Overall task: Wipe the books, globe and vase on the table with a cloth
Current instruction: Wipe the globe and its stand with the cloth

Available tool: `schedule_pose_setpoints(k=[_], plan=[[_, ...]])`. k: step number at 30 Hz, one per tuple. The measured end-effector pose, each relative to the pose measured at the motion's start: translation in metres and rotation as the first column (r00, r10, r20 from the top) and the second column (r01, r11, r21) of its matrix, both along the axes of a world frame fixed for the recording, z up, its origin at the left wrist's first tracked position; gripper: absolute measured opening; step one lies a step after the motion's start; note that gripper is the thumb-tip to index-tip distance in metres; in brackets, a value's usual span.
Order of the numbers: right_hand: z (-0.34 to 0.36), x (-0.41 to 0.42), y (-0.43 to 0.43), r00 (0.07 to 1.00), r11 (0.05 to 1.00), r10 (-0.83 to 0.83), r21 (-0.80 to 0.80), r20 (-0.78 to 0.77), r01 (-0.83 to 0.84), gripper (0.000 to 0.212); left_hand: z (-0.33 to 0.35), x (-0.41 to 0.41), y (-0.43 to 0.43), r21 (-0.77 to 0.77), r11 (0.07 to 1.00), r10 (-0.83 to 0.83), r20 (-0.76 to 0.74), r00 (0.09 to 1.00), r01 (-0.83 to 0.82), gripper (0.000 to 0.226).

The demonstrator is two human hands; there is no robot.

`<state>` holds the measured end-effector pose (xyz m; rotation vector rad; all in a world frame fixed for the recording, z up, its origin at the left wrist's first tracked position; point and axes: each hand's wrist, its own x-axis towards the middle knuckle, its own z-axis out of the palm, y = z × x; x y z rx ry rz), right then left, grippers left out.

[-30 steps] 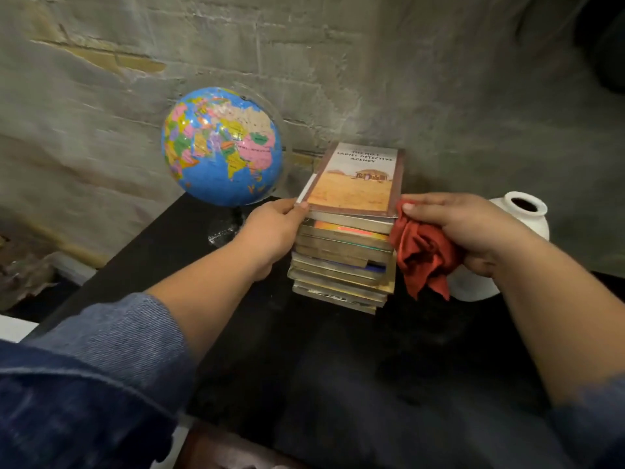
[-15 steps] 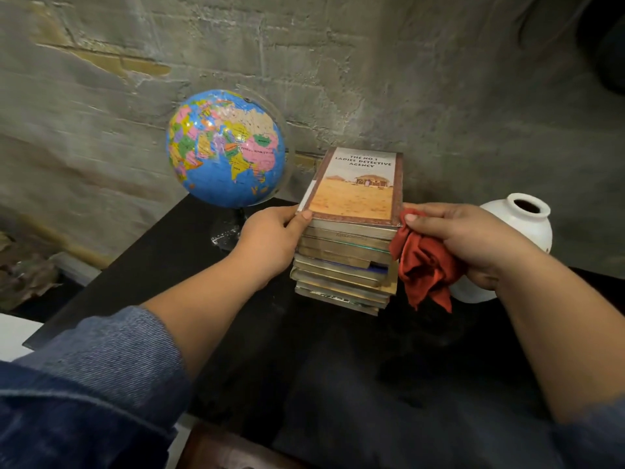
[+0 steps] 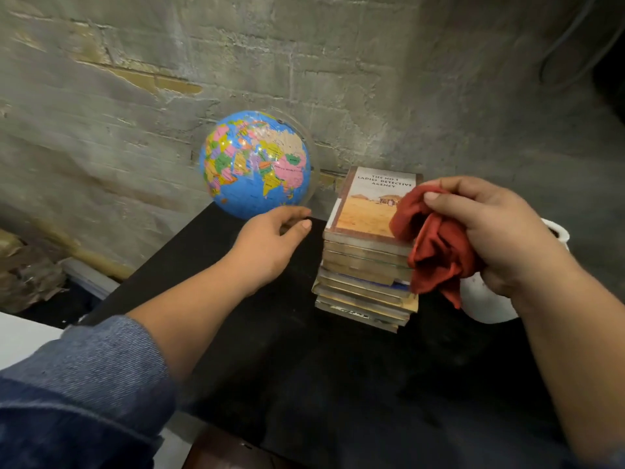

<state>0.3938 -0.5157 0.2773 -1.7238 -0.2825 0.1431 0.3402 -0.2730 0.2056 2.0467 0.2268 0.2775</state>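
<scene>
Three things sit on our black table [image 3: 270, 367]: the globe [image 3: 255, 164] at back left, likely light and prone to spin, best steadied at its base; the stiff book stack [image 3: 365, 265] beside it; the breakable vase [image 3: 487, 306] at right. Our right hand [image 3: 500, 238] clutches the soft cloth [image 3: 436, 252]; our left hand [image 3: 267, 245] hangs loose, empty.

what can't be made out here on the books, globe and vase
Head view, vase: mostly behind the right hand and red cloth; only rim and lower body show.
Head view, globe: its base hidden by the left hand.
Head view, lower books: edge lettering too small and blurred.
</scene>
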Motion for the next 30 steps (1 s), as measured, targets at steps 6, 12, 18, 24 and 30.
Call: schedule_pose_setpoints(k=[6, 12, 18, 24, 30], plan=[[0.015, -0.003, 0.074, 0.945, 0.960, 0.251, 0.178, -0.209, -0.216, 0.026, 0.024, 0.002, 0.058, -0.207, 0.962, 0.228, 0.241, 0.943, -0.179, 0.019], [0.025, 0.038, 0.147, 0.948, 0.986, 0.134, -0.060, -0.289, -0.158, 0.007, 0.022, -0.007, 0.112, -0.326, 0.912, 0.315, 0.173, 0.933, -0.248, 0.018], [0.031, 0.056, 0.182, 0.920, 0.956, 0.077, -0.233, -0.385, -0.178, 0.017, 0.016, -0.024, 0.148, -0.288, 0.940, 0.222, 0.108, 0.969, -0.183, 0.019], [0.022, 0.051, 0.193, 0.978, 0.909, 0.107, -0.381, -0.180, -0.169, 0.010, 0.014, -0.035, 0.176, -0.253, 0.955, 0.179, 0.072, 0.981, -0.155, 0.019], [0.012, 0.013, 0.201, 0.981, 0.845, 0.189, -0.505, -0.031, -0.179, 0.011, 0.030, -0.038, 0.177, -0.177, 0.973, 0.188, 0.218, 0.958, -0.151, 0.015]])
